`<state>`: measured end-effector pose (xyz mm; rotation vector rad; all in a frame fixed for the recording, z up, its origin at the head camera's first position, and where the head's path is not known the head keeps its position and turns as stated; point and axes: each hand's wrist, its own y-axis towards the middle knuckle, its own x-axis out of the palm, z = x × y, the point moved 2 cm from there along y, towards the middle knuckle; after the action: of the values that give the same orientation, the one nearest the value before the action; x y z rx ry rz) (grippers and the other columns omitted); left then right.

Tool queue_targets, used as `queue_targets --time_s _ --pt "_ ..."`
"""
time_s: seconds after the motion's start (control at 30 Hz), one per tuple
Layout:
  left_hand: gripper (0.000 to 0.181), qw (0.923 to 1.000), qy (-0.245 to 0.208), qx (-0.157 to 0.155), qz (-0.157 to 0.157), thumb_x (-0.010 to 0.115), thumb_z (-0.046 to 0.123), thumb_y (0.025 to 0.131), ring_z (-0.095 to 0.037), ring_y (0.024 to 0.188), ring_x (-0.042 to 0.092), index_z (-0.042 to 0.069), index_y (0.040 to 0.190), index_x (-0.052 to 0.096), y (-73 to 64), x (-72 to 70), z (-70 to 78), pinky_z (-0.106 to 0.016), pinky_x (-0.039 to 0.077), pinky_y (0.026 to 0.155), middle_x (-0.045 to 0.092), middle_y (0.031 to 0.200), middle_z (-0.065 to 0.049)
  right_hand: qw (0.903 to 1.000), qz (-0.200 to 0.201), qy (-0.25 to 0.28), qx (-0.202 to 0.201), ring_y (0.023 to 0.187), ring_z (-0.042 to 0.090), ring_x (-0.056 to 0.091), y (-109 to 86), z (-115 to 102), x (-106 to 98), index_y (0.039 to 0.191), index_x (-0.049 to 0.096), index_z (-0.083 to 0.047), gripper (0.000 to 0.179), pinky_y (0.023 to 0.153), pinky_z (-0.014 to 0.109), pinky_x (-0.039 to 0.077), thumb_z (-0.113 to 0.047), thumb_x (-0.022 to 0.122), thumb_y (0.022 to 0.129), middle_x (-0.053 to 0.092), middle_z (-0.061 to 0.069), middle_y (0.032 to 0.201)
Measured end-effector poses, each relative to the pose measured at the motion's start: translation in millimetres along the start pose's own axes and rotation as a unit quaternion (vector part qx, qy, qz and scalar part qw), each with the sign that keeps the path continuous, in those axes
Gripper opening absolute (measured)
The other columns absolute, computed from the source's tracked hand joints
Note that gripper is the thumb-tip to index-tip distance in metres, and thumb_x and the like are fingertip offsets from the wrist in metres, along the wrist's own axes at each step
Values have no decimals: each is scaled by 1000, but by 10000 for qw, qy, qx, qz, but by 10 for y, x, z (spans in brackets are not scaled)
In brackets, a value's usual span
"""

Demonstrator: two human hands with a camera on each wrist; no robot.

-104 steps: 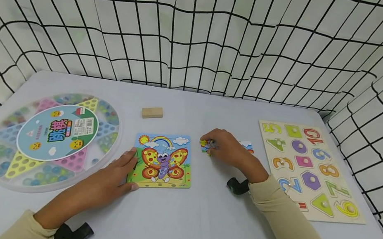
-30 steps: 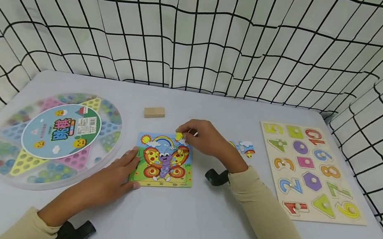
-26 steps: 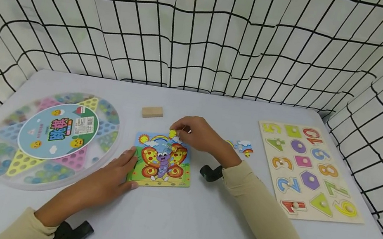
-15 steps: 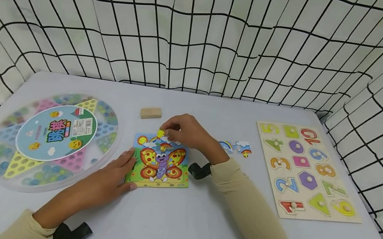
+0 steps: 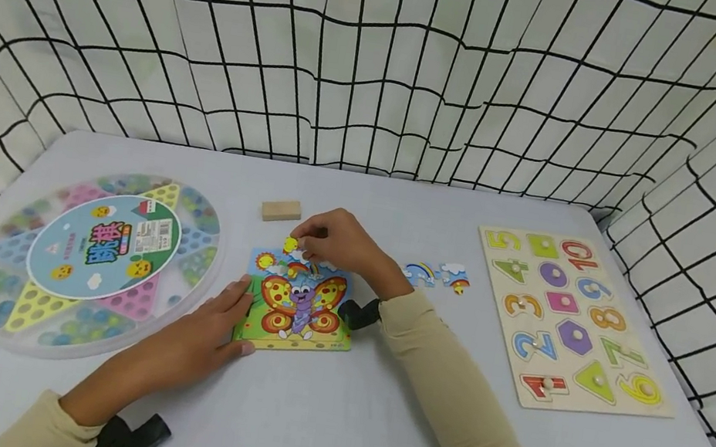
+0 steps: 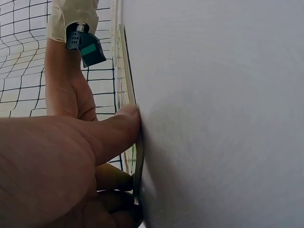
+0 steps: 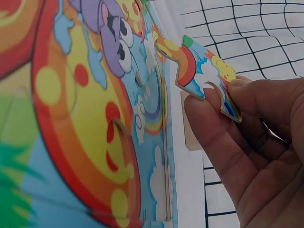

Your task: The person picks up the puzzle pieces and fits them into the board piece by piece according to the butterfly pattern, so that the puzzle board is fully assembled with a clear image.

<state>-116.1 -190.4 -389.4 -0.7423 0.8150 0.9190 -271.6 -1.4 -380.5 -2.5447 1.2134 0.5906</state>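
Note:
A butterfly jigsaw puzzle board (image 5: 297, 315) lies flat on the white table. My left hand (image 5: 191, 345) grips its near left corner, thumb at the front edge and fingers along the left side. In the left wrist view the thumb (image 6: 118, 128) and curled fingers meet the board's thin edge. Above the board's far edge, my right hand (image 5: 344, 241) pinches a puzzle piece (image 7: 199, 71) between thumb and fingers. This piece shows a sun, a cloud and part of a rainbow, and is clear of the board in the right wrist view.
Two rainbow-and-cloud puzzle pieces (image 5: 455, 276) lie right of the board. A wooden block (image 5: 280, 210) sits behind it. A round Chinese checkers set (image 5: 99, 261) with marbles is at the left, a number-and-shape peg board (image 5: 573, 328) at the right. Black netting (image 5: 352, 82) borders the table.
My right hand has taken the puzzle piece from the table right of the board and carried it left over the far edge. In the last half second it drifts slightly left. My left hand stays put.

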Motion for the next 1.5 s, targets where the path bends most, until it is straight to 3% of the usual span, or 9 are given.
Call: queue_targets --time_s 0.6,1.5 --pt "77 10000 -2 -40 -39 62 32 96 -44 143 11 -9 149 24 3 -1 -29 -60 25 108 7 159 -23 9996 -185 -151 -156 76 13 68 103 -91 243 105 71 1 15 67 24 56 -5 60 97 70 5 92" --pt "75 10000 15 -28 -26 62 28 97 -44 143 12 -9 149 24 -9 -14 11 -59 26 108 7 159 -23 9977 -232 -633 17 71 11 67 156 -68 291 103 72 -2 14 63 22 55 -7 61 97 69 1 87"
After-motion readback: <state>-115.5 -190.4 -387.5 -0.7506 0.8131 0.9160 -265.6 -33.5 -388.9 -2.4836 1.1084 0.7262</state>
